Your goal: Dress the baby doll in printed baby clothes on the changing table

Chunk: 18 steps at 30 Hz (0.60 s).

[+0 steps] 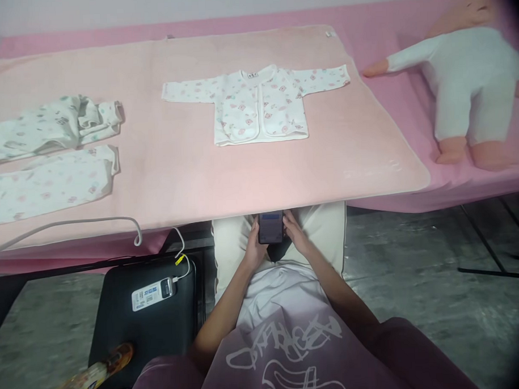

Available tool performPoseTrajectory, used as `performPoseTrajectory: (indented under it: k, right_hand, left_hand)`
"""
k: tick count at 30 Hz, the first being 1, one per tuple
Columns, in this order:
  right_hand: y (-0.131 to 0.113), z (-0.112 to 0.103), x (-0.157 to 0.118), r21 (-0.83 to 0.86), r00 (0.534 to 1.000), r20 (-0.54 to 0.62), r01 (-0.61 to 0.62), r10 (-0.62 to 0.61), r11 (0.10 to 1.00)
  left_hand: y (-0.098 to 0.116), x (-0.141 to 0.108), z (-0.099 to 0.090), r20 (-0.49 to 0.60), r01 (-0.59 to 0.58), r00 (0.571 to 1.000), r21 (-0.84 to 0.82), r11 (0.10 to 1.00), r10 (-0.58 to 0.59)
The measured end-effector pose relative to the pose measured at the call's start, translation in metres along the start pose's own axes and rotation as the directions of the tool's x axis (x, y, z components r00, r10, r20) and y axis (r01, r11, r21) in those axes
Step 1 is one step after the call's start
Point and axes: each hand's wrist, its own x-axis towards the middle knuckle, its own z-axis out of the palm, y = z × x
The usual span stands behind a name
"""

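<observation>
Low in my lap, just under the table's front edge, a dark smartphone [270, 228] is held between both hands. My left hand [255, 247] wraps its left side, and my right hand [295, 233] grips the right side. The fingers behind the phone are hidden. Beyond the edge, a white baby jacket [260, 103] with a small pink print lies flat, sleeves spread and front closed. To the left rest two more pieces of printed baby clothing [50, 182], partly cut off by the frame. Neither hand touches the clothes.
A baby doll [472, 85] in white lies at the right on the pink cloth [390, 25]. A pale pink mat [177, 174] covers the table. At lower left, a black stool [162, 334] bears a power bank [152, 293] with a cable; a bottle [91, 376] stands near.
</observation>
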Motion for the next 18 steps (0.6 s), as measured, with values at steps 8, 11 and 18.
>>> performPoseTrajectory:
  k: [8,11,18]
  right_hand:
    - [-0.008,0.0,0.001,-0.12,0.99,-0.14,-0.016,-0.001,0.993]
    - [-0.01,0.001,0.003,-0.13,0.984,-0.176,-0.02,-0.003,0.991]
    - [-0.012,-0.004,0.01,-0.081,0.985,-0.171,0.021,-0.034,0.997]
  left_hand:
    - [0.0,-0.006,0.002,0.052,-0.018,0.999,0.038,0.999,0.016]
    - [0.001,-0.008,0.004,0.047,-0.006,0.999,0.043,0.999,0.004]
    - [0.004,-0.01,0.008,0.026,-0.002,1.0,0.021,1.0,0.001]
